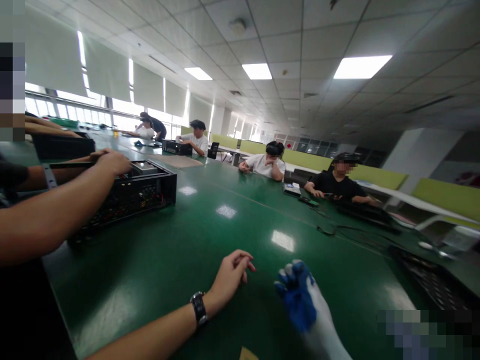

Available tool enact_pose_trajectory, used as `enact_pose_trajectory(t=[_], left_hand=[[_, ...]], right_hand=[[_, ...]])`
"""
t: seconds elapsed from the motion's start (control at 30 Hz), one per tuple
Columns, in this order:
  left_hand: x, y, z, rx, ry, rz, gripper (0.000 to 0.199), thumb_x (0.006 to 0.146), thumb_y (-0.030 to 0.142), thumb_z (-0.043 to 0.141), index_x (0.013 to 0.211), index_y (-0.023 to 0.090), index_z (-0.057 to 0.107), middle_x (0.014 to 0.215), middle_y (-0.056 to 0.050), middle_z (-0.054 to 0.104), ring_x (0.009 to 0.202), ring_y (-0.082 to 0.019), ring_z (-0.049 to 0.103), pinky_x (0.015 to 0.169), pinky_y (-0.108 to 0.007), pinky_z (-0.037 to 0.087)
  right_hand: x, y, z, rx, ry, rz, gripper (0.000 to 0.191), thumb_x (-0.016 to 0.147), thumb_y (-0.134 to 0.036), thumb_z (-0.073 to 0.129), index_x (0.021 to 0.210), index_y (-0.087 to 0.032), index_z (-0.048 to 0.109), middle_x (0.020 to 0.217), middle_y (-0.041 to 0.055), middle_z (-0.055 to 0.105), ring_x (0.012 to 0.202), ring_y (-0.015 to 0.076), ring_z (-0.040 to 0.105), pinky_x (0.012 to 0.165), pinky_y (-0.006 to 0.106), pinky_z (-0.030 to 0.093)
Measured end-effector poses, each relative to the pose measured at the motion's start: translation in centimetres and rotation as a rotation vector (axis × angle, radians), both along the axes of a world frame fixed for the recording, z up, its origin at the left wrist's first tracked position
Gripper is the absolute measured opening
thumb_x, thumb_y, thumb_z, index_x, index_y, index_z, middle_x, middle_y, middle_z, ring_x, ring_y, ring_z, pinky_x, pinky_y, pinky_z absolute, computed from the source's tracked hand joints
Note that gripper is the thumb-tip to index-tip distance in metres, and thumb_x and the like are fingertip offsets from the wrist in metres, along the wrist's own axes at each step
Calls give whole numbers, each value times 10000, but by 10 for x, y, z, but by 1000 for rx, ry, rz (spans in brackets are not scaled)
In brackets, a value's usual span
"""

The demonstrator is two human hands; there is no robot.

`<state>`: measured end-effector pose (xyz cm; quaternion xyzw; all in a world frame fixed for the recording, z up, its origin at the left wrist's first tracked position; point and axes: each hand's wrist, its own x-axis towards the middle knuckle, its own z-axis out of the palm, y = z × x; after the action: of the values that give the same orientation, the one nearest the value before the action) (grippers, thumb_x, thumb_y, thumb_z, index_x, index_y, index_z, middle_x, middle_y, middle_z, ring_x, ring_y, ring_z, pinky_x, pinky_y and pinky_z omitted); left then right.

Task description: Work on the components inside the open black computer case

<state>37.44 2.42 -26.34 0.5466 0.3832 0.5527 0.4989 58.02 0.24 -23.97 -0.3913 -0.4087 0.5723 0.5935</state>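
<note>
My left hand [233, 272], bare and with a dark-strapped watch [198, 308] on the wrist, hovers over or rests on the green table [225, 232]; which of the two I cannot tell. Its fingers are loosely bent and a little apart, with nothing in them. To its right is my right hand [298, 300] in a white work glove with a blue palm. The palm faces up and inward, the fingers are half curled, and nothing lies in it. A small tan piece [247, 354] shows at the bottom edge between my forearms.
On the left, a neighbour's arms [75, 200] reach into an open black computer case [138, 192]. A black perforated panel [435, 275] lies at right. Black cables [345, 230] trail near a person in black [337, 185] across the table. Another person [262, 165] sits opposite.
</note>
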Motion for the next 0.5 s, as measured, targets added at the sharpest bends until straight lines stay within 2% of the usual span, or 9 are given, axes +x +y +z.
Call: enact_pose_trajectory(t=[0.03,0.1,0.13,0.2,0.23,0.33,0.4,0.5], left_hand=[[-6,2,4,26,-5,67,410,931,512,537,1046,123,599,902,-73,701,573,-81,539,516,-213,361],[-20,10,13,73,-14,203,389,942,505,521,1057,139,582,908,-54,675,609,-83,526,557,-218,381],[-28,15,16,92,-16,262,374,948,496,509,1067,147,570,908,-44,663,621,-84,518,574,-219,387],[-40,24,18,119,-5,343,342,955,475,488,1078,162,552,897,-27,638,625,-88,498,588,-223,386],[-43,27,18,128,11,358,330,957,467,478,1073,167,548,886,-20,627,619,-90,488,586,-225,380],[-42,25,13,154,120,299,312,974,454,449,1014,166,566,819,-7,604,595,-102,464,585,-239,367],[-34,15,10,194,244,174,321,996,437,429,974,163,594,770,-6,605,610,-116,482,610,-251,378],[-19,-8,8,316,454,-95,273,988,386,484,934,178,653,770,-13,642,708,-138,558,703,-275,402]], right_hand=[[-10,2,-4,-83,108,175,602,733,-792,670,653,-220,498,633,-29,496,570,127,504,519,246,440],[-23,-7,-19,-225,171,530,727,723,-899,555,554,-206,418,538,-56,371,434,90,351,428,224,303],[-26,-17,-27,-249,177,711,761,746,-926,481,526,-200,419,510,-54,364,403,84,329,425,225,280],[-22,-42,-44,-195,180,931,821,809,-933,337,472,-190,427,469,-29,394,390,85,372,468,240,317],[-17,-54,-50,-153,180,966,842,823,-934,287,449,-190,411,454,-21,395,402,86,403,503,246,343],[0,-76,-54,-123,96,827,852,800,-959,262,415,-202,319,427,-30,334,420,86,402,542,252,364],[9,-77,-49,-124,45,737,815,814,-935,332,448,-207,338,441,-46,328,427,89,391,539,254,381],[17,-71,-37,-85,13,672,652,919,-770,467,609,-197,510,543,-50,466,493,96,457,564,258,446]])
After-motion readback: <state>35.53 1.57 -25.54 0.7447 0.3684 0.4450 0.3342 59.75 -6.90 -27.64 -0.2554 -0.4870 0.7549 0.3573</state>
